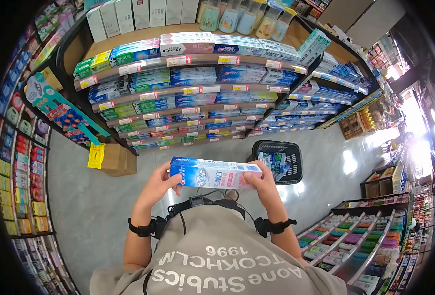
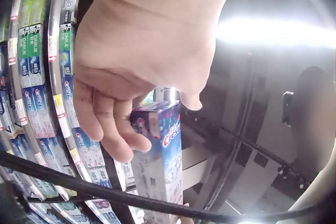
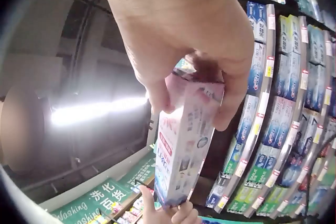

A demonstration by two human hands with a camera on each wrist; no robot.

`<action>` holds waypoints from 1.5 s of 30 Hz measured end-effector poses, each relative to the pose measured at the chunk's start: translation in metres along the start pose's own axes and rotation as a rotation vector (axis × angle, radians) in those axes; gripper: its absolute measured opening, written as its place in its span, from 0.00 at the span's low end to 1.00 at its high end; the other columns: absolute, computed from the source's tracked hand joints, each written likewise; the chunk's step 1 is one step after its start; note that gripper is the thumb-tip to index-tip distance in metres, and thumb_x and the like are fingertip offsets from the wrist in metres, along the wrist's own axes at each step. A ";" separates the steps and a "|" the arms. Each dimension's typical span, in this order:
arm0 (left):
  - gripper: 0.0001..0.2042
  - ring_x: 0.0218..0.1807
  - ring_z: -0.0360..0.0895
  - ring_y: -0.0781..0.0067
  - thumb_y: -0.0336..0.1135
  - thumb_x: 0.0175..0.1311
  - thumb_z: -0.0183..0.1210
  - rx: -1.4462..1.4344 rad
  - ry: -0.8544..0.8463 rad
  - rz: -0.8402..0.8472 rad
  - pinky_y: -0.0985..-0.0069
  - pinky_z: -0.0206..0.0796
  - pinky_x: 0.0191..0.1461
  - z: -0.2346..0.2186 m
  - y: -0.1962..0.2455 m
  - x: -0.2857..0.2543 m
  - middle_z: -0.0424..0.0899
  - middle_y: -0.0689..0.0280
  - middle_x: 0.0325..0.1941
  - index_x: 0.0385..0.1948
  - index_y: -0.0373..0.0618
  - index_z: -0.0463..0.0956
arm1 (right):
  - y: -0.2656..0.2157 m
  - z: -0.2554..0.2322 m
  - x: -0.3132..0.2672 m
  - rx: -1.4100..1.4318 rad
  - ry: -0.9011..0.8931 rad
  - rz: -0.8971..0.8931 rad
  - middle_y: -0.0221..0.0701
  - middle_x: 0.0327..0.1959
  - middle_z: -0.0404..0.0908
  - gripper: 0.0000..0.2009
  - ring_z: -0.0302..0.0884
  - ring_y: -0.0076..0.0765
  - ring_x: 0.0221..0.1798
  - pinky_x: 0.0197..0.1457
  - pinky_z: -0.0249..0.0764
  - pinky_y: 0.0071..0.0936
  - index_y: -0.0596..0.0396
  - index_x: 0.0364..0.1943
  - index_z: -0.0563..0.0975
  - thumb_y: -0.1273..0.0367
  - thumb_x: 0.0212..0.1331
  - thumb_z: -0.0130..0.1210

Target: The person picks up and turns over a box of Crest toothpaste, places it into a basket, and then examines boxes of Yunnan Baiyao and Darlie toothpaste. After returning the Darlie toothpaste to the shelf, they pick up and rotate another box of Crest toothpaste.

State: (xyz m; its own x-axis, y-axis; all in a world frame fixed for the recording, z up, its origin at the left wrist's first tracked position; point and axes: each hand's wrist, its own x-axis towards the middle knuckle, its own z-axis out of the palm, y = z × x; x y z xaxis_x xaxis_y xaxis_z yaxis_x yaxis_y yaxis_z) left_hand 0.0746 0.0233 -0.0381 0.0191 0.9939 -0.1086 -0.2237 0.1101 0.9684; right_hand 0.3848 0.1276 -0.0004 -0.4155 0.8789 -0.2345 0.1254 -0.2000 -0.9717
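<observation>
Toothpaste box (image 1: 215, 173) being held level at chest height, both hands on it, one at each end. Left hand (image 1: 159, 186) gripping the blue end w/ the Crest logo, fingers (image 2: 116, 129) curling round the far side, thumb on the near side. Right hand (image 1: 265, 183) pinching the pink end, thumb & fingers (image 3: 233, 98) clamping the end flap. Box lying roughly crosswise, long side facing up toward the head cam, printed face showing. In the left wrist view, box (image 2: 157, 155) hanging down from the fingers, logo end at top. In the right wrist view, box (image 3: 184, 140) running away from the hand, other hand's fingertips showing at its far end.

Standing in front of a shelf (image 1: 188, 61) packed w/ toothpaste cartons, several tiers, price tags (image 1: 178, 60) running along each edge. Darlie cartons (image 1: 131, 55) sitting on the upper left tier, Crest cartons (image 1: 185, 46) next to them. Bottles (image 1: 247, 19) lining the top. Black basket (image 1: 279, 160) sitting on the floor just beyond the right hand, packs lying inside. Cardboard box (image 1: 116, 160) sitting on the floor at the shelf's left foot, yellow tag (image 1: 96, 156) hanging on it. More racks running along the left edge & lower right of the head view. Black straps (image 1: 141, 227) wrapping both wrists. Grey shirt (image 1: 222, 255) w/ white lettering filling the bottom of the head view.
</observation>
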 end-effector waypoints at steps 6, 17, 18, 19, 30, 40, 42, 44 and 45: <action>0.19 0.26 0.79 0.81 0.50 0.69 0.63 0.119 0.024 -0.161 0.81 0.69 0.29 -0.005 0.000 -0.004 0.83 0.68 0.32 0.44 0.39 0.79 | 0.016 -0.002 0.010 0.074 -0.029 0.018 0.22 0.38 0.79 0.13 0.75 0.17 0.42 0.48 0.70 0.19 0.55 0.46 0.77 0.63 0.64 0.63; 0.21 0.28 0.79 0.80 0.51 0.69 0.63 0.132 0.077 -0.134 0.80 0.70 0.32 -0.006 -0.007 -0.008 0.83 0.67 0.32 0.42 0.38 0.80 | 0.018 0.003 0.018 0.026 -0.056 0.036 0.27 0.41 0.81 0.16 0.76 0.18 0.44 0.48 0.71 0.20 0.56 0.53 0.77 0.64 0.65 0.63; 0.20 0.28 0.79 0.80 0.50 0.69 0.63 0.135 0.083 -0.121 0.80 0.70 0.32 -0.003 -0.006 -0.008 0.83 0.67 0.32 0.43 0.38 0.79 | 0.014 0.004 0.018 0.028 -0.044 0.018 0.27 0.41 0.81 0.16 0.75 0.18 0.44 0.48 0.71 0.20 0.56 0.53 0.77 0.65 0.65 0.62; 0.20 0.27 0.78 0.80 0.50 0.69 0.64 0.139 0.086 -0.108 0.80 0.70 0.32 -0.002 -0.005 -0.008 0.83 0.67 0.31 0.43 0.37 0.79 | 0.009 0.006 0.016 0.030 -0.030 0.001 0.26 0.41 0.80 0.16 0.75 0.18 0.44 0.48 0.71 0.20 0.56 0.53 0.77 0.65 0.65 0.62; 0.27 0.33 0.81 0.77 0.38 0.61 0.72 0.132 -0.057 0.012 0.78 0.74 0.36 0.010 0.006 -0.010 0.84 0.65 0.35 0.59 0.39 0.70 | 0.027 -0.013 0.011 0.116 -0.089 0.005 0.27 0.43 0.80 0.16 0.80 0.21 0.44 0.40 0.77 0.22 0.54 0.53 0.75 0.60 0.70 0.57; 0.40 0.33 0.85 0.58 0.43 0.53 0.74 0.711 -0.336 0.443 0.69 0.75 0.36 0.097 0.105 -0.014 0.88 0.61 0.37 0.71 0.52 0.66 | 0.043 -0.001 0.002 0.560 -0.429 0.164 0.34 0.48 0.80 0.26 0.81 0.29 0.47 0.50 0.80 0.26 0.55 0.57 0.72 0.47 0.71 0.50; 0.36 0.38 0.88 0.64 0.43 0.59 0.70 0.801 -0.417 0.586 0.70 0.78 0.36 0.102 0.099 -0.013 0.88 0.63 0.37 0.71 0.53 0.66 | 0.018 0.010 -0.012 0.671 -0.466 0.251 0.36 0.48 0.80 0.24 0.81 0.29 0.47 0.50 0.81 0.26 0.54 0.56 0.71 0.48 0.72 0.49; 0.33 0.34 0.88 0.67 0.43 0.57 0.72 0.724 -0.343 0.629 0.73 0.77 0.35 0.108 0.099 -0.016 0.88 0.66 0.34 0.67 0.52 0.72 | 0.016 0.017 -0.020 0.736 -0.480 0.303 0.37 0.47 0.80 0.22 0.82 0.30 0.47 0.49 0.81 0.26 0.53 0.55 0.70 0.49 0.74 0.47; 0.33 0.33 0.88 0.67 0.43 0.56 0.72 0.704 -0.322 0.636 0.73 0.77 0.35 0.109 0.097 -0.015 0.88 0.66 0.33 0.66 0.52 0.72 | 0.019 0.018 -0.021 0.740 -0.479 0.307 0.38 0.47 0.80 0.21 0.82 0.30 0.47 0.49 0.81 0.26 0.52 0.55 0.70 0.50 0.74 0.46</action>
State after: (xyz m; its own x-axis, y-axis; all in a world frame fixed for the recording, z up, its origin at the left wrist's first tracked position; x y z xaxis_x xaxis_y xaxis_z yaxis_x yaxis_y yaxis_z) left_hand 0.1584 0.0194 0.0823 0.3830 0.8120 0.4405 0.3414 -0.5675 0.7493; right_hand 0.3795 0.0971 -0.0140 -0.8070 0.5028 -0.3098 -0.2467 -0.7636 -0.5968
